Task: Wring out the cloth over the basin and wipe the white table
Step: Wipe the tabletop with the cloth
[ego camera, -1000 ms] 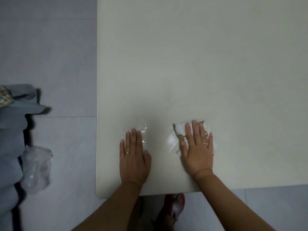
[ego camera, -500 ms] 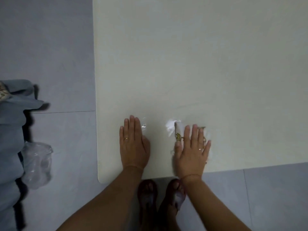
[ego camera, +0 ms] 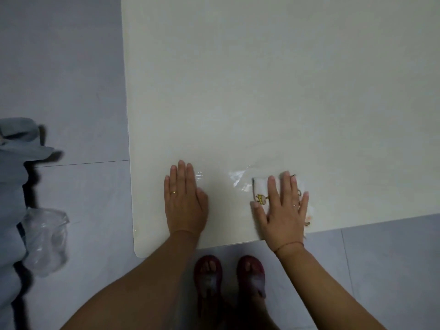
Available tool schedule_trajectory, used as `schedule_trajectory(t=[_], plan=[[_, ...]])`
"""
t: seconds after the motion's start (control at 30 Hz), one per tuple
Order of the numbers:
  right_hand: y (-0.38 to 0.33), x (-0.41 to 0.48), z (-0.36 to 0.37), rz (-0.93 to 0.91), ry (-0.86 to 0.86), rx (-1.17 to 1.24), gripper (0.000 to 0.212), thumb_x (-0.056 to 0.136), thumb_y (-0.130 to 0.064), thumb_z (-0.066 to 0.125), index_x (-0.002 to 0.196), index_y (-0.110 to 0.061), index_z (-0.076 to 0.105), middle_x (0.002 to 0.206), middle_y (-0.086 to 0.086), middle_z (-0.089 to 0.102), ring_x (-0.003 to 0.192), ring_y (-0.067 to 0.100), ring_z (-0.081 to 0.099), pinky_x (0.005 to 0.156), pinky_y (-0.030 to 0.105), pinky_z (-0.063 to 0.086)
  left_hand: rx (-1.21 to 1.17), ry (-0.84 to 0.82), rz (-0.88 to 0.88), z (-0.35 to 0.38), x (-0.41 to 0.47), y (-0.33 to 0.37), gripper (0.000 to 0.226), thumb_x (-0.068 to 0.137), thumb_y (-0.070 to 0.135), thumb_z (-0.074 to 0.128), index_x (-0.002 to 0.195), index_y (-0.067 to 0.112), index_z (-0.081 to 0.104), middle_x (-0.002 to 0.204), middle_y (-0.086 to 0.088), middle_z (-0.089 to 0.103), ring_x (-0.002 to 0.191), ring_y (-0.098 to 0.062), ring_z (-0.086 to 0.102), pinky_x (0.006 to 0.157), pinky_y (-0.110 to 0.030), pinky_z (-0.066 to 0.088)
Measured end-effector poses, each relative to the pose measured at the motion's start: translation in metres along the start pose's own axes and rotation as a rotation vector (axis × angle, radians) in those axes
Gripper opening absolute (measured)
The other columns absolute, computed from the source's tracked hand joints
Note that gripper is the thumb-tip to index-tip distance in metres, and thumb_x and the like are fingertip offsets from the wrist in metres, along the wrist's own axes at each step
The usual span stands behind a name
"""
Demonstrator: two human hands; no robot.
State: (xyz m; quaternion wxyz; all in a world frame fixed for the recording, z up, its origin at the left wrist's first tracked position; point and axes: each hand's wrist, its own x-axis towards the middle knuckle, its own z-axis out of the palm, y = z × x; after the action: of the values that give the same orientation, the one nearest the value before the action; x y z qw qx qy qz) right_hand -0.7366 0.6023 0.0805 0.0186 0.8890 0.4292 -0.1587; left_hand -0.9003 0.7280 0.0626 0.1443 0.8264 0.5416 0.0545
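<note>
The white table [ego camera: 273,79] fills the upper right of the head view. My right hand [ego camera: 284,208] lies flat, fingers spread, pressing a small white cloth [ego camera: 260,190] with a yellow cartoon print onto the table close to its near edge. Most of the cloth is hidden under the palm. A wet shiny streak [ego camera: 238,178] shows just left of the cloth. My left hand [ego camera: 184,201] rests flat on the table near its front left corner, holding nothing. No basin is in view.
Grey tiled floor [ego camera: 59,67] lies left of and below the table. A crumpled clear plastic bag [ego camera: 45,239] and grey-blue fabric [ego camera: 12,186] sit at the left edge. My feet in red sandals [ego camera: 228,277] stand under the table's near edge.
My right hand has slid the cloth toward the table's near edge and a little to the right, leaving a wet streak. The left hand stays flat in place.
</note>
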Motion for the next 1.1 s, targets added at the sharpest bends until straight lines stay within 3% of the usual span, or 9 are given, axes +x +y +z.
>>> schedule_trajectory(t=[0.3, 0.5, 0.57, 0.63, 0.73, 0.8, 0.9, 1.0, 1.1], plan=[[-0.016, -0.009, 0.011, 0.050, 0.055, 0.048, 0.062, 0.095, -0.046, 0.020, 0.151, -0.020, 0.014, 0.159, 0.007, 0.009, 0.147, 0.026, 0.003, 0.116, 0.053, -0.001, 0.136, -0.066, -0.001, 0.005, 0.002, 0.000, 0.064, 0.094, 0.038, 0.019, 0.151, 0.008, 0.017, 0.158, -0.015, 0.016, 0.147, -0.030, 0.012, 0.120, -0.046, 0.003], [0.046, -0.006, 0.003, -0.641, -0.037, -0.143, 0.059, 0.093, -0.047, 0.033, 0.147, -0.024, 0.030, 0.156, 0.004, 0.022, 0.143, 0.028, 0.024, 0.114, 0.054, 0.016, 0.125, -0.066, -0.093, 0.004, 0.004, 0.022, 0.070, 0.094, 0.046, 0.014, 0.152, 0.006, 0.011, 0.160, -0.013, 0.008, 0.148, -0.028, 0.002, 0.119, -0.043, -0.008], [0.088, 0.016, -0.008, -0.555, -0.026, -0.150, 0.061, 0.094, -0.053, 0.024, 0.148, -0.026, 0.023, 0.158, 0.001, 0.014, 0.145, 0.024, 0.015, 0.117, 0.051, 0.010, 0.087, -0.065, -0.065, 0.008, 0.014, 0.053, 0.069, 0.095, 0.045, 0.017, 0.151, 0.005, 0.013, 0.160, -0.014, 0.010, 0.148, -0.029, 0.004, 0.119, -0.042, -0.007], [0.113, 0.029, -0.019, -0.294, -0.030, -0.100, 0.063, 0.093, -0.056, 0.008, 0.149, -0.029, 0.010, 0.159, -0.001, 0.003, 0.147, 0.019, 0.000, 0.118, 0.046, -0.002, 0.083, -0.090, 0.046, 0.018, 0.020, 0.090, 0.067, 0.096, 0.043, 0.018, 0.151, 0.005, 0.016, 0.159, -0.014, 0.013, 0.148, -0.029, 0.007, 0.119, -0.043, -0.001], [0.097, 0.024, -0.018, -0.032, 0.009, -0.010, 0.067, 0.089, -0.057, -0.008, 0.149, -0.029, 0.001, 0.159, 0.002, -0.004, 0.145, 0.020, -0.011, 0.116, 0.049, -0.010, 0.095, -0.148, 0.144, 0.035, 0.014, 0.120, 0.065, 0.096, 0.042, 0.018, 0.151, 0.008, 0.016, 0.159, -0.012, 0.013, 0.148, -0.027, 0.007, 0.120, -0.044, 0.007], [0.071, 0.012, -0.012, -0.001, -0.010, -0.007, 0.066, 0.091, -0.054, -0.005, 0.149, -0.025, 0.001, 0.159, 0.006, -0.003, 0.146, 0.026, -0.009, 0.115, 0.053, -0.009, 0.122, -0.142, 0.135, 0.044, 0.010, 0.119, 0.064, 0.096, 0.041, 0.020, 0.152, 0.010, 0.015, 0.160, -0.010, 0.011, 0.148, -0.025, 0.007, 0.120, -0.044, 0.008], [0.060, -0.007, -0.007, -0.305, -0.038, -0.111, 0.061, 0.094, -0.045, 0.017, 0.149, -0.020, 0.020, 0.157, 0.009, 0.019, 0.144, 0.031, 0.013, 0.114, 0.060, 0.008, 0.128, -0.145, 0.131, 0.046, 0.010, 0.117, 0.062, 0.096, 0.038, 0.019, 0.152, 0.012, 0.012, 0.160, -0.008, 0.008, 0.148, -0.023, 0.003, 0.120, -0.042, 0.005], [0.102, 0.015, -0.018, -0.681, -0.044, -0.176, 0.057, 0.094, -0.043, 0.029, 0.147, -0.021, 0.029, 0.154, 0.006, 0.028, 0.142, 0.028, 0.022, 0.110, 0.052, 0.018, 0.125, -0.166, 0.121, 0.044, 0.011, 0.120, 0.062, 0.096, 0.036, 0.019, 0.153, 0.014, 0.010, 0.161, -0.007, 0.007, 0.148, -0.021, 0.000, 0.121, -0.041, 0.002], [0.148, 0.053, -0.027, -0.552, -0.035, -0.168, 0.059, 0.096, -0.048, 0.023, 0.150, -0.025, 0.014, 0.159, 0.001, 0.011, 0.146, 0.022, 0.010, 0.117, 0.048, 0.007, 0.118, -0.165, 0.106, 0.042, 0.011, 0.121, 0.063, 0.094, 0.035, 0.022, 0.152, 0.014, 0.014, 0.160, -0.006, 0.010, 0.148, -0.021, 0.003, 0.120, -0.039, 0.001]])
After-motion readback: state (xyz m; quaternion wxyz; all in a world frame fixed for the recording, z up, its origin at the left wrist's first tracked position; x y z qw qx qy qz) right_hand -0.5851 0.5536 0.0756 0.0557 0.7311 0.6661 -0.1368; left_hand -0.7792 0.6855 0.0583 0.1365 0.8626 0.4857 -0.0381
